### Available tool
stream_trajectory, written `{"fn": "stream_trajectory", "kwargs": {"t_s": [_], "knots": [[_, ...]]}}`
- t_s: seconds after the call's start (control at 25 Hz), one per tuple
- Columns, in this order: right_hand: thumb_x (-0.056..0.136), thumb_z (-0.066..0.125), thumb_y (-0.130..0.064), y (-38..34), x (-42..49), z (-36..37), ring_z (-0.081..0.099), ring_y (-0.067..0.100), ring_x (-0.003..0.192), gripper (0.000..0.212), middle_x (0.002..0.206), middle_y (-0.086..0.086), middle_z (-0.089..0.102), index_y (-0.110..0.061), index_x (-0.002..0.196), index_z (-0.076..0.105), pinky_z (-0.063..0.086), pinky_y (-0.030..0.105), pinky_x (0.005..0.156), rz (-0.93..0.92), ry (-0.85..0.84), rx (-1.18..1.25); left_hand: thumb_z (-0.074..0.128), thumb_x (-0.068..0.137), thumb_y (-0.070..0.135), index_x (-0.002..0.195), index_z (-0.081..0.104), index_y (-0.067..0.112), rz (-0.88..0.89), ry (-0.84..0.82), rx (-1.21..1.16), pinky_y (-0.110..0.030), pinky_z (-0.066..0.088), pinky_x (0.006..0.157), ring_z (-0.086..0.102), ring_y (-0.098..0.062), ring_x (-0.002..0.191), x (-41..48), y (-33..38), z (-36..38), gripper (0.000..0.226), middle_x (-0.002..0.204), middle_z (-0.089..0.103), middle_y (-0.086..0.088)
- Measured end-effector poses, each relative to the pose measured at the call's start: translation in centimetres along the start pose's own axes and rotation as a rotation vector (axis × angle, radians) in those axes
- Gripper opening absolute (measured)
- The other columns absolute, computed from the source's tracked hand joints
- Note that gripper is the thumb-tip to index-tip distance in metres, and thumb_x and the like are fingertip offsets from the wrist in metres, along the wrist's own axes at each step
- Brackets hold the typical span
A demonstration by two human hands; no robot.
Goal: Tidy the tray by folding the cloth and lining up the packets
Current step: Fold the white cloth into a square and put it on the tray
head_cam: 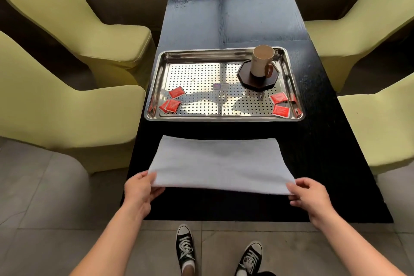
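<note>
I am pinching the cloth (220, 163) corners with my left hand (140, 188) and right hand (308, 195), risking a crooked fold if one slips.

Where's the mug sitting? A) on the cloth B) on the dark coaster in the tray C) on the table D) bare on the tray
B: the mug stands upright on the dark coaster, in the far right corner of the tray.
</note>
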State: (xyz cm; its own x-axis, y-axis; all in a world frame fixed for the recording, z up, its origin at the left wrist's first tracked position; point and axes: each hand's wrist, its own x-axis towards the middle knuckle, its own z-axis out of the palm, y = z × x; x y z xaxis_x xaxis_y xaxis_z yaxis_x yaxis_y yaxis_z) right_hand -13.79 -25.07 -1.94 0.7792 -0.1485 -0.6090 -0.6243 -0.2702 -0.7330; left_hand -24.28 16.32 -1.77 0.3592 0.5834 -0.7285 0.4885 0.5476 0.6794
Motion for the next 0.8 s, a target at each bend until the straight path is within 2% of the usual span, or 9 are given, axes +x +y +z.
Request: {"fn": "stream_trajectory", "kwargs": {"t_s": [0.12, 0.28, 0.36, 0.44, 0.48, 0.56, 0.68, 0.8], "knots": [[0.09, 0.067, 0.001, 3.6, -0.5, 1.2, 0.061, 0.023, 0.06, 0.005, 0.078, 0.015, 0.063, 0.004, 0.093, 0.065, 0.054, 0.025, 0.044, 0.121, -0.007, -0.03, 0.06, 0.094, -0.002, 0.111, 0.063, 0.002, -0.14, 0.103, 0.106, -0.03, 0.058, 0.044, 0.066, -0.03, 0.077, 1.0, -4.0, -2.3, 0.018, 0.107, 0.067, -0.022], [0.091, 0.066, 0.0, 4.6, -0.7, 1.9, 0.066, 0.024, 0.065, 0.014, 0.084, 0.015, 0.068, 0.001, 0.105, 0.064, 0.057, 0.033, 0.053, 0.118, 0.043, -0.061, 0.067, 0.089, -0.003, 0.113, 0.065, -0.001, -0.12, 0.113, 0.193, -0.034, 0.057, 0.052, 0.07, -0.035, 0.083, 1.5, -5.5, -3.4, 0.025, 0.105, 0.07, -0.022], [0.091, 0.067, -0.008, 3.9, -1.0, 1.8, 0.067, 0.027, 0.074, 0.021, 0.09, 0.011, 0.069, -0.005, 0.111, 0.062, 0.057, 0.038, 0.064, 0.04, 0.101, -0.285, 0.07, 0.086, -0.002, 0.108, 0.069, 0.0, -0.037, 0.146, 0.254, -0.034, 0.056, 0.056, 0.071, -0.033, 0.083, 1.2, -5.1, -3.1, 0.023, 0.095, 0.071, -0.017], [0.09, 0.066, -0.015, 3.1, -1.6, 1.7, 0.064, 0.027, 0.089, 0.026, 0.102, 0.006, 0.067, -0.014, 0.116, 0.063, 0.049, 0.035, 0.073, -0.118, 0.195, -0.58, 0.071, 0.086, 0.003, 0.105, 0.072, 0.003, 0.079, 0.182, 0.345, -0.036, 0.059, 0.062, 0.072, -0.028, 0.076, 0.4, -4.3, -2.6, 0.019, 0.089, 0.073, -0.01], [0.091, 0.063, -0.015, 2.7, -1.9, 2.1, 0.063, 0.026, 0.093, 0.027, 0.106, 0.004, 0.066, -0.015, 0.118, 0.064, 0.046, 0.034, 0.074, -0.208, 0.216, -0.608, 0.07, 0.086, 0.007, 0.103, 0.074, 0.007, 0.138, 0.198, 0.407, -0.039, 0.062, 0.066, 0.073, -0.024, 0.072, -0.3, -3.9, -2.1, 0.017, 0.086, 0.073, -0.006], [0.094, 0.06, -0.015, 1.4, -2.9, 4.0, 0.064, 0.023, 0.093, 0.026, 0.106, 0.002, 0.068, -0.015, 0.12, 0.064, 0.05, 0.035, 0.076, -0.286, 0.128, -0.479, 0.069, 0.086, 0.016, 0.095, 0.076, 0.016, 0.256, 0.211, 0.497, -0.044, 0.063, 0.073, 0.073, -0.019, 0.067, -2.0, -2.8, -0.9, 0.011, 0.08, 0.074, 0.002], [0.096, 0.061, -0.01, 0.0, -4.4, 7.9, 0.068, 0.023, 0.087, 0.021, 0.102, 0.006, 0.07, -0.013, 0.117, 0.065, 0.058, 0.036, 0.071, -0.145, -0.15, -0.085, 0.067, 0.087, 0.025, 0.091, 0.075, 0.026, 0.421, 0.167, 0.519, -0.044, 0.062, 0.075, 0.071, -0.013, 0.074, -4.9, -1.5, 1.4, 0.009, 0.081, 0.073, 0.01], [0.099, 0.058, -0.013, -1.1, -5.1, 9.9, 0.072, 0.026, 0.085, 0.015, 0.101, 0.012, 0.074, -0.011, 0.11, 0.067, 0.059, 0.033, 0.068, -0.011, -0.252, 0.117, 0.067, 0.087, 0.029, 0.093, 0.076, 0.027, 0.651, 0.103, 0.63, -0.023, 0.053, 0.066, 0.066, -0.003, 0.077, -8.0, -0.6, 4.7, 0.011, 0.079, 0.071, 0.015]]}}
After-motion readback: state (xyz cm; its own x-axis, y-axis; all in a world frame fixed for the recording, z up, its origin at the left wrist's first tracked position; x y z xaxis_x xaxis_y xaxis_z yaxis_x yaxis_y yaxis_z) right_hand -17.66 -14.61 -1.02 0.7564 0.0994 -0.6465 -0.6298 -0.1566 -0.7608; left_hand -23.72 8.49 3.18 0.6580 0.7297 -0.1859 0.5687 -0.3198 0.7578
